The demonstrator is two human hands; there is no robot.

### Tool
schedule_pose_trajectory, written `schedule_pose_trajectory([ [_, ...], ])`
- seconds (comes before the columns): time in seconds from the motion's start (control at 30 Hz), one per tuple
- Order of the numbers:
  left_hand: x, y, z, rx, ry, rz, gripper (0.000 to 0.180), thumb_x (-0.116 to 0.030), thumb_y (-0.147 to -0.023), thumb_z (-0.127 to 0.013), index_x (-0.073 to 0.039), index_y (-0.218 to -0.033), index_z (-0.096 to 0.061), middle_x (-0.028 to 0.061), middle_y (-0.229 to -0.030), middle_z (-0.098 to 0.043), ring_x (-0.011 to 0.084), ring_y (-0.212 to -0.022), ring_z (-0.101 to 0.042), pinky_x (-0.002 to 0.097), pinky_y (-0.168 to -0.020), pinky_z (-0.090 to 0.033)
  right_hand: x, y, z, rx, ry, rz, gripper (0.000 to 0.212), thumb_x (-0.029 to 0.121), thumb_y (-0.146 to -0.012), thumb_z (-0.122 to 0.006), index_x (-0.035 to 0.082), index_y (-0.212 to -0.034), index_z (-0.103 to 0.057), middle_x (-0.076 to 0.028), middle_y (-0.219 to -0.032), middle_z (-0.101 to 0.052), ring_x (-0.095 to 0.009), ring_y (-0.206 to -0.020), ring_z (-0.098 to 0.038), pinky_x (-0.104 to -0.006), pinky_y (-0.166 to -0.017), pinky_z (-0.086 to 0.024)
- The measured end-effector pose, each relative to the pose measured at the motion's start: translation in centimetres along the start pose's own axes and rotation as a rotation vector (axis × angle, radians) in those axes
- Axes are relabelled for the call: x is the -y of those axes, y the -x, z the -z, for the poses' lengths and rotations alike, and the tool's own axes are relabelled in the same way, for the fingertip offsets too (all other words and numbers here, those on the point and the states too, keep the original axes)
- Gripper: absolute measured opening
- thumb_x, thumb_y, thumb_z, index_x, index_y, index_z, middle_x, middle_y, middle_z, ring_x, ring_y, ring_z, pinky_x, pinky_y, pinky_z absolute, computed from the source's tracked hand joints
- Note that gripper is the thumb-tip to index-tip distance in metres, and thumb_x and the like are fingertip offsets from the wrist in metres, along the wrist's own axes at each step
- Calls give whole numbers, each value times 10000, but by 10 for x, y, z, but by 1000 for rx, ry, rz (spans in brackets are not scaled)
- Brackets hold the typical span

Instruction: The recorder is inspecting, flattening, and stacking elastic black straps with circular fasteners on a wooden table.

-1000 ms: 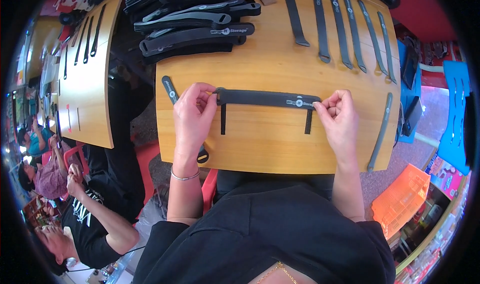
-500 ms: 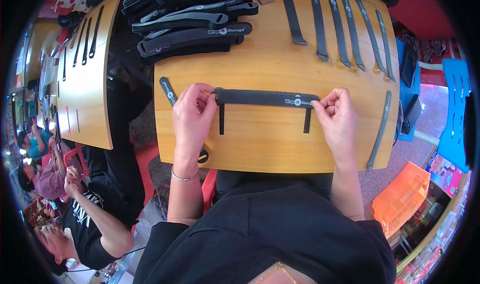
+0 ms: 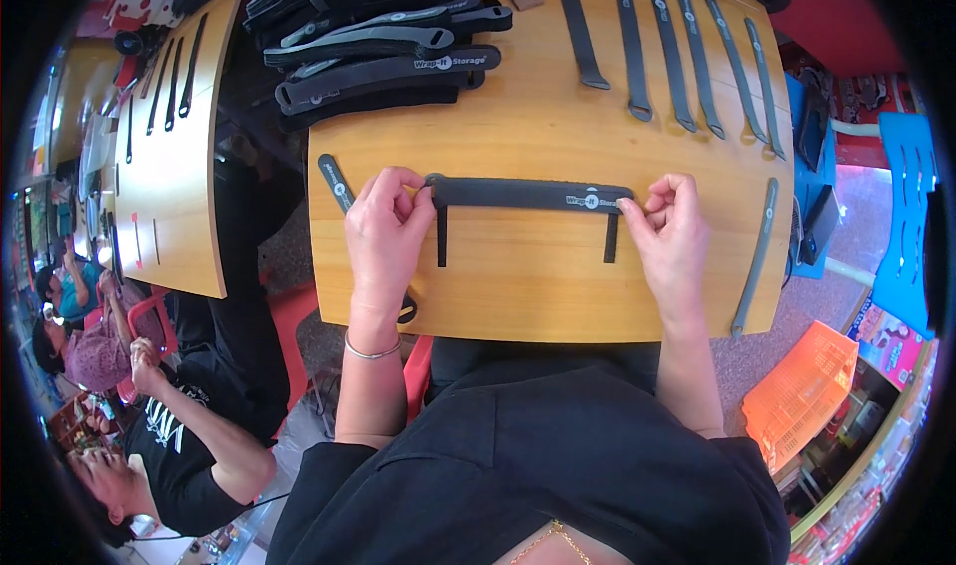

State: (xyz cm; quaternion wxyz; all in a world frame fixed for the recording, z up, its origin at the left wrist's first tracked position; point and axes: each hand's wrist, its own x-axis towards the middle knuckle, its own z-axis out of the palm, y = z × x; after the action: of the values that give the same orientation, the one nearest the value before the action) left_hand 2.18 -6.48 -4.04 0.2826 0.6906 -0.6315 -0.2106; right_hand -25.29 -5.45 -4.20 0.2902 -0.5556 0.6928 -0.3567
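A dark grey hook-and-loop storage strap (image 3: 518, 193) with pale printing stretches level across the wooden table in front of me. My left hand (image 3: 386, 222) pinches its left end, where a dark ring or loop partly shows behind the fingertips. At the right end, my right hand (image 3: 669, 222) has its thumb on the strap's tip and the fingers curled close by. Below the strap, a narrow black strip (image 3: 442, 238) lies near the left end and another black strip (image 3: 610, 238) near the right. Behind my left wrist lies another strap (image 3: 337, 182), partly covered by the arm.
Bundled straps (image 3: 388, 67) are stacked at the table's far left. Several single straps (image 3: 672, 52) lie in a row at the far right, and one strap (image 3: 757, 256) by the right edge. An orange crate (image 3: 802, 391) stands right of the table; a person (image 3: 189, 436) sits at left.
My hands and the strap between them stay in nearly the same place. The seated person's forearm at left has shifted slightly.
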Motion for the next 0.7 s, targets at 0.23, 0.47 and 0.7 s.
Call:
schedule_pose_trajectory([
  [0.23,-5,5,6,-17,-12,-47,86,-10,-789,-673,-27,-843,-609,78,-622,-475,191,-541,-496,329,-520,-407,-11,-4,4,88,-105,-52,203,7,-817,-692,32,-943,-535,-2,-687,-492,-78,-572,-463,-241,-531,-415],
  [0.47,-43,21,-4,56,-245,-420,332,-162,-852,-643,9,-1132,-593,169,-1200,-558,314,-1159,-509,415,-968,-408,-9,10,11,-2,-153,143,141,-6,-825,-654,42,-956,-627,-39,-797,-575,-116,-672,-543,-249,-601,-471],
  [0.7,-69,45,-44,350,-324,-559,631,-359,-904,-569,25,-1378,-409,188,-1499,-313,340,-1406,-267,479,-1134,-227,-8,26,14,37,288,559,258,44,-797,-668,44,-1055,-690,-46,-1110,-660,-258,-986,-554,-361,-890,-469],
])
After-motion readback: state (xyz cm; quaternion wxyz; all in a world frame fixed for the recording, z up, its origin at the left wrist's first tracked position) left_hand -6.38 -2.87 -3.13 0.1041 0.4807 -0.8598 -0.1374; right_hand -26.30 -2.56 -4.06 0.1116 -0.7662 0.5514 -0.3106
